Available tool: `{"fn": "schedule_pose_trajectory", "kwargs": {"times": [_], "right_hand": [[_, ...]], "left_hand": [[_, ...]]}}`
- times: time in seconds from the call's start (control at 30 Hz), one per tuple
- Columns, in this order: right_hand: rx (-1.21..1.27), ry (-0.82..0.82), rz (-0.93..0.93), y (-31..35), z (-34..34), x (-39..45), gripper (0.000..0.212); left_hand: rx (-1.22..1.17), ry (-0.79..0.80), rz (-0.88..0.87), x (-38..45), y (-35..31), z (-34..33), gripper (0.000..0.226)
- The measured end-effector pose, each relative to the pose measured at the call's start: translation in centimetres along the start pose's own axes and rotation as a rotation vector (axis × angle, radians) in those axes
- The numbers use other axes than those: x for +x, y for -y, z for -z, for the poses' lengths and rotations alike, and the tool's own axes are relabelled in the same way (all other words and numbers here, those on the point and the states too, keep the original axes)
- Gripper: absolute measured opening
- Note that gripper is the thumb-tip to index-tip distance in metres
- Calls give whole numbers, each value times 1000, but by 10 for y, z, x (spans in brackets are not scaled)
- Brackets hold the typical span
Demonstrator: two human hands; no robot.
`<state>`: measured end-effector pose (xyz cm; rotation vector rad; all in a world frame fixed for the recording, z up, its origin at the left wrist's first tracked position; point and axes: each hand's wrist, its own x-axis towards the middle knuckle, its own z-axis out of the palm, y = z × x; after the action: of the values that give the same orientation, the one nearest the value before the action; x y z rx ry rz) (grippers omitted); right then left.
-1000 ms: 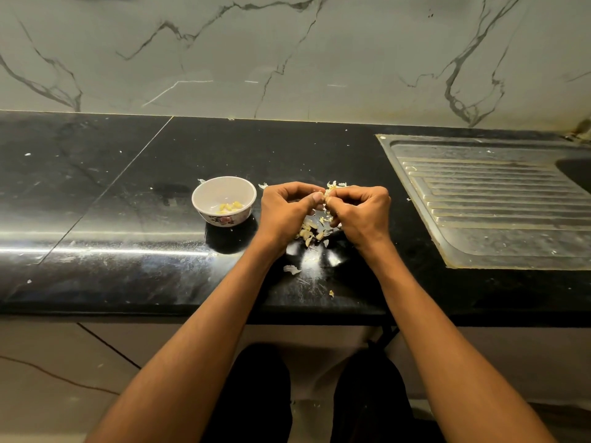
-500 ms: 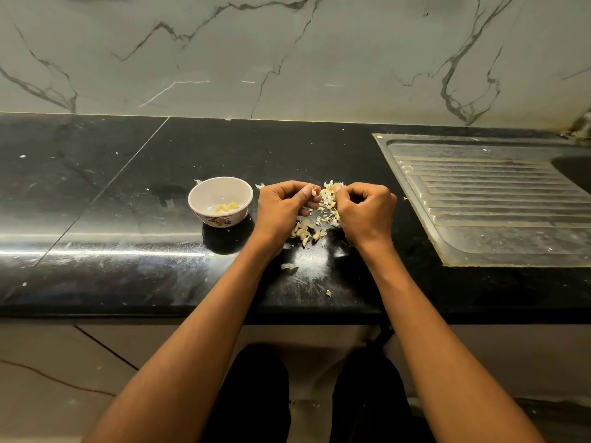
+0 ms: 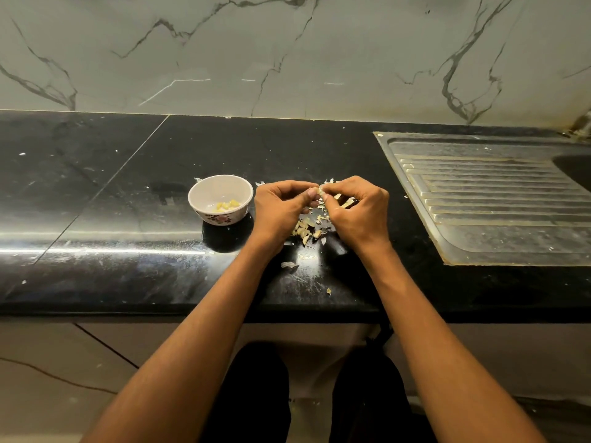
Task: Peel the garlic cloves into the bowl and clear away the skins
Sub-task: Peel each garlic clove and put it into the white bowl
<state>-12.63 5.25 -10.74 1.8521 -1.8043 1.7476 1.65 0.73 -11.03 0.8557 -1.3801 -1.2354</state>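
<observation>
A small white bowl (image 3: 204, 190) with a flower pattern stands on the black counter (image 3: 128, 193); a few peeled yellow cloves (image 3: 227, 205) lie in it. Just right of the bowl, my left hand (image 3: 281, 207) and my right hand (image 3: 358, 212) meet fingertip to fingertip, both pinching one garlic clove (image 3: 320, 191) between them. Most of that clove is hidden by my fingers. Under and between the hands lies a heap of unpeeled cloves and papery skins (image 3: 307, 230).
Loose skin scraps (image 3: 289, 265) lie on the counter nearer its front edge. A steel sink drainboard (image 3: 486, 199) is set into the counter at the right. A marble wall (image 3: 287, 52) closes off the back.
My hands, slightly apart half a second ago, have closed together again on the clove. The bowl and the heap have not moved.
</observation>
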Motion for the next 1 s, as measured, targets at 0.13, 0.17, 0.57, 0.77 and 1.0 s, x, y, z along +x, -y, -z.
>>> {"fn": "schedule_pose_trajectory", "kwargs": {"times": [0.13, 0.17, 0.57, 0.77, 1.0], "right_hand": [[-64, 21, 112, 2, 0, -4, 8], [-78, 20, 125, 2, 0, -5, 9], [-207, 73, 175, 0, -2, -6, 10], [-239, 125, 170, -2, -2, -6, 15], [-216, 119, 162, -2, -1, -5, 12]], "left_hand": [[-8, -27, 18, 1, 0, -2, 9], [-7, -29, 22, 0, 0, -2, 9], [7, -25, 92, 1, -1, -2, 7], [60, -19, 62, -1, -1, -3, 12], [121, -35, 29, -1, 0, -5, 13]]}}
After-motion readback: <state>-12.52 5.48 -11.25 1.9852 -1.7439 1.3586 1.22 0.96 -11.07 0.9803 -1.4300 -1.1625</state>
